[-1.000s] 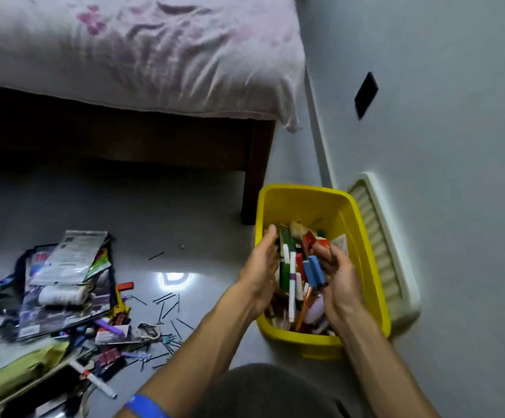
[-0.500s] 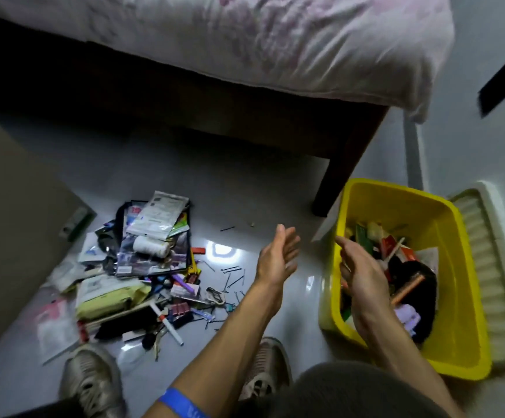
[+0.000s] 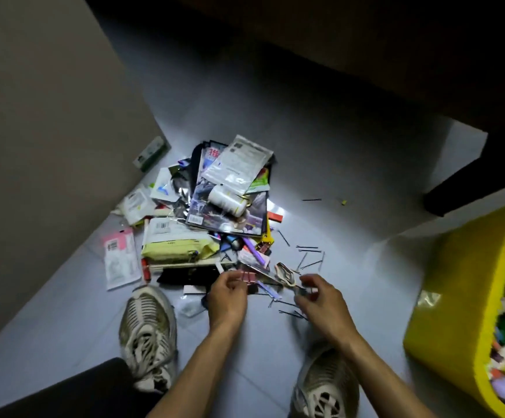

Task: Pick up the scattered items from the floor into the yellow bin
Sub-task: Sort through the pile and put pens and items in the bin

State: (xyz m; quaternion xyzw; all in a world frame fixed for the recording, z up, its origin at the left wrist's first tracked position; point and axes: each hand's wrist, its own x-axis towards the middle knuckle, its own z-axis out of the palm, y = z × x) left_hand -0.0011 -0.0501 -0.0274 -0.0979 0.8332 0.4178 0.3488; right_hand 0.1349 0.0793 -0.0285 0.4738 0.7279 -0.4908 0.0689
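Worn pale trainers [image 3: 148, 336], dark trousers [image 3: 73, 390], bare forearms.

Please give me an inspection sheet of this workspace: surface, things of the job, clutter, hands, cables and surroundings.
Surface: grey tiled floor, with a bright light reflection beside the pile.
Job's things: pile of scattered items (magazines, packets, a white bottle); black hairpins loose to its right; yellow bin at far right, already partly filled.
Clutter: pink packet lying apart at the left of the pile.
Hands: left hand with curled fingers at a pink clip; right hand curled over small items, hold unclear from blur.
Cables: nothing seen.
Surroundings: bed frame above; beige panel at left; two sneakers below.
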